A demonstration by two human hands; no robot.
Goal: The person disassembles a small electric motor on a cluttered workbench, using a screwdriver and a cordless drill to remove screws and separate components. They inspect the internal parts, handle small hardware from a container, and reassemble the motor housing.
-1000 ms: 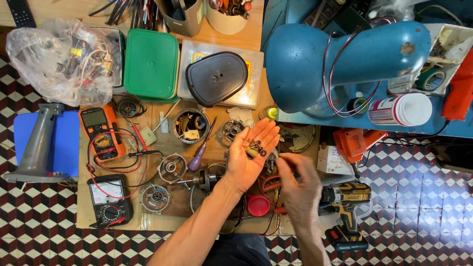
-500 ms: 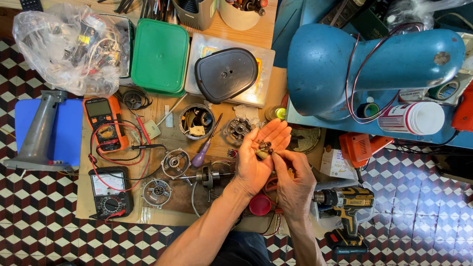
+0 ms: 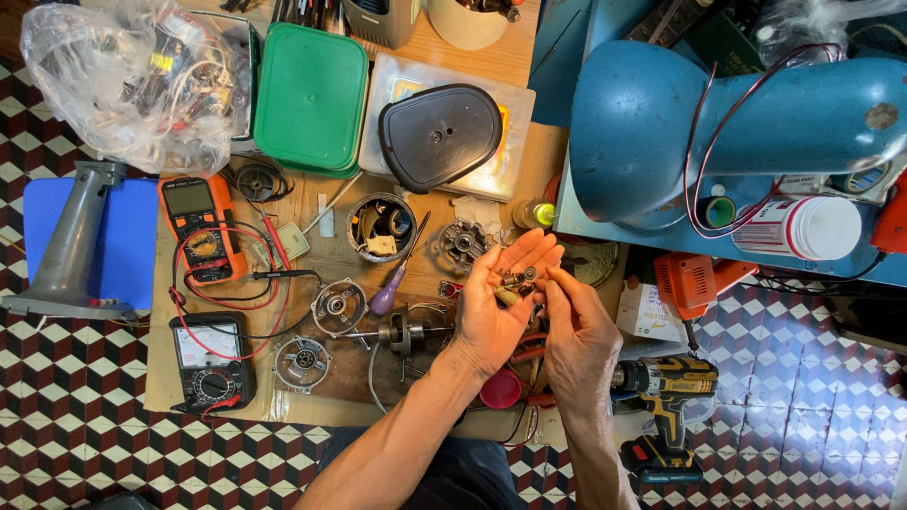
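Observation:
My left hand (image 3: 498, 307) is palm up above a small wooden workbench (image 3: 444, 208), with several small metal parts (image 3: 515, 281) lying on its fingers. The fingertips of my right hand (image 3: 578, 335) pinch at those parts from the right. Just left of my left hand lie a motor rotor on its shaft (image 3: 402, 332), a purple-handled screwdriver (image 3: 392, 288) and a round metal end cap (image 3: 338, 307). Whether my right hand has a part pinched is hidden by the fingers.
On the bench: an orange multimeter (image 3: 198, 227), a black analogue meter (image 3: 210, 357), a green lidded box (image 3: 310, 97), a black motor cover (image 3: 440, 135), a motor housing (image 3: 381, 225). A blue machine body (image 3: 680, 123) stands right; a yellow cordless drill (image 3: 666, 397) lies lower right.
My right hand rose from beside the drill to the left palm and now picks at the small parts. The view has moved closer to the bench.

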